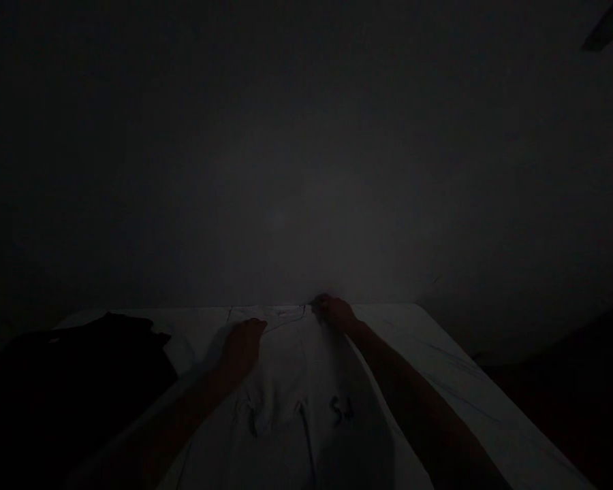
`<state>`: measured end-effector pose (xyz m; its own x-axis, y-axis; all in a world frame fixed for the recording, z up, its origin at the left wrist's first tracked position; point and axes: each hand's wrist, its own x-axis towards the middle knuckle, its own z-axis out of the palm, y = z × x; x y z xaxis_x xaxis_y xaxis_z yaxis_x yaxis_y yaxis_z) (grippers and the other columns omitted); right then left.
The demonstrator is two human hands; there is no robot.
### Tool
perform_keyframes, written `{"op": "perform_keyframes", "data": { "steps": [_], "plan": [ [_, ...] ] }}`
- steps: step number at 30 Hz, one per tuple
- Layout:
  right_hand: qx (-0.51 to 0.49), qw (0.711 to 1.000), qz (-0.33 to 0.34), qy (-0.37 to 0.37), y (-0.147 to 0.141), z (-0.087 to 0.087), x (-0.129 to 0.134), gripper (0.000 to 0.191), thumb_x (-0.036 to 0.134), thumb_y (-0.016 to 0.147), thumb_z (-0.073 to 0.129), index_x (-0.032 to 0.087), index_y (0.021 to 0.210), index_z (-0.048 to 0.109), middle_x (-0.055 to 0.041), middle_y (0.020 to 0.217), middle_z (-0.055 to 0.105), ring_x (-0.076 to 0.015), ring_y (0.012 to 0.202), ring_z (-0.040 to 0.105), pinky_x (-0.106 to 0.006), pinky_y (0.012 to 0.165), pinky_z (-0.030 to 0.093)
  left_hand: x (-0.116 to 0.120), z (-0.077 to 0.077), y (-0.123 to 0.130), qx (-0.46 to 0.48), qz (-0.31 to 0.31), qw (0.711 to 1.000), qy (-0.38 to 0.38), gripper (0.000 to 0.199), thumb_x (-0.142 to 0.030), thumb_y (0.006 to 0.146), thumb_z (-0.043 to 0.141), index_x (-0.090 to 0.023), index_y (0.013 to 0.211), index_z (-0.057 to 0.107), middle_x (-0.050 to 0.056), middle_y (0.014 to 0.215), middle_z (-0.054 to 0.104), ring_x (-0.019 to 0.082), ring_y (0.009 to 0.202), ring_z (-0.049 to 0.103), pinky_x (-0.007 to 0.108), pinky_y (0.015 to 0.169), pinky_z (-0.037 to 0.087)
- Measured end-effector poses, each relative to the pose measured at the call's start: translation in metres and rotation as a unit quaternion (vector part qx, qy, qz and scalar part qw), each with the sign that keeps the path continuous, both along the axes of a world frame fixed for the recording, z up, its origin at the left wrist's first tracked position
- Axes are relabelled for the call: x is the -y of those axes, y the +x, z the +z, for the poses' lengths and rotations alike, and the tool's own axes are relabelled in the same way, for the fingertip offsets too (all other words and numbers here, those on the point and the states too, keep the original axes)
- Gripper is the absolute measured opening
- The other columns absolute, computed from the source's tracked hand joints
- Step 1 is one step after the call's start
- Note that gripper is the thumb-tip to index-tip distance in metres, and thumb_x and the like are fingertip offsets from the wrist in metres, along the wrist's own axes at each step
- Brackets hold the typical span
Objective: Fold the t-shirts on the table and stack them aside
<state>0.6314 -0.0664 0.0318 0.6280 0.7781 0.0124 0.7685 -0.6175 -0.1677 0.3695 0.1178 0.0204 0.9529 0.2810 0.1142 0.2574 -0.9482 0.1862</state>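
Note:
A white garment [278, 381] lies spread over the table, with creases in its middle and a small dark marking low on its right part. My left hand [244, 346] is closed at the garment's upper left, its fingertips pinching the cloth. Close to the wall, my right hand [337, 313] is closed on the garment's upper right corner. The dim light hides the exact finger positions and the kind of garment.
The white, grey-veined table [460, 381] reaches a plain wall [306, 170] at its far edge. On its left side lies a black cloth [82, 381]. A dark object [610, 27] shows at the upper right. Light is very low.

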Motion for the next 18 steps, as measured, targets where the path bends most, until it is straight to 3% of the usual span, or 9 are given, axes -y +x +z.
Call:
{"op": "perform_keyframes", "data": {
  "steps": [4,8,10,13,18],
  "plan": [
    [0.008,0.998,0.055,0.015,-0.04,-0.008,0.003,0.036,0.028,0.1,0.043,0.021,0.126,0.066,-0.0136,0.128,0.069,-0.0251,0.116,0.064,-0.034,0.098,0.046,0.035,-0.024,-0.004,0.029,-0.115,0.993,0.028,0.052,-0.029,0.1,0.043,-0.021,0.151,0.043,0.012,0.159,0.042,0.029,0.147,0.037,0.047,0.12,0.03],
    [0.033,0.986,0.155,0.044,-0.077,-0.03,0.01,0.051,0.041,0.102,0.042,0.015,0.144,0.052,-0.0172,0.151,0.052,-0.0289,0.14,0.046,-0.045,0.115,0.035,0.049,-0.039,-0.014,0.011,-0.127,0.99,0.054,0.058,-0.046,0.101,0.042,-0.023,0.154,0.039,0.014,0.164,0.033,0.035,0.151,0.028,0.056,0.121,0.024],
    [0.049,0.986,0.157,0.041,-0.085,-0.039,0.015,0.062,0.048,0.103,0.037,0.01,0.152,0.041,-0.0211,0.158,0.039,-0.0326,0.148,0.035,-0.052,0.119,0.029,0.049,-0.039,-0.021,0.008,-0.118,0.991,0.059,0.059,-0.049,0.102,0.04,-0.024,0.155,0.038,0.014,0.165,0.031,0.035,0.152,0.027,0.058,0.12,0.023],
    [0.049,0.988,0.141,0.028,-0.087,-0.047,0.019,0.07,0.055,0.103,0.032,0.01,0.156,0.035,-0.0223,0.161,0.033,-0.0341,0.151,0.028,-0.055,0.12,0.025,0.046,-0.034,-0.03,0.006,-0.111,0.992,0.065,0.061,-0.052,0.102,0.038,-0.024,0.156,0.037,0.014,0.165,0.031,0.036,0.152,0.025,0.06,0.12,0.022],
    [0.027,0.989,0.144,0.008,-0.089,-0.041,0.019,0.072,0.057,0.103,0.031,0.009,0.157,0.032,-0.0228,0.163,0.029,-0.0354,0.152,0.025,-0.057,0.12,0.022,0.041,-0.026,-0.043,-0.013,-0.108,0.993,0.046,0.056,-0.047,0.103,0.037,-0.023,0.154,0.039,0.013,0.163,0.035,0.033,0.15,0.029,0.058,0.12,0.024]
  ]
}}
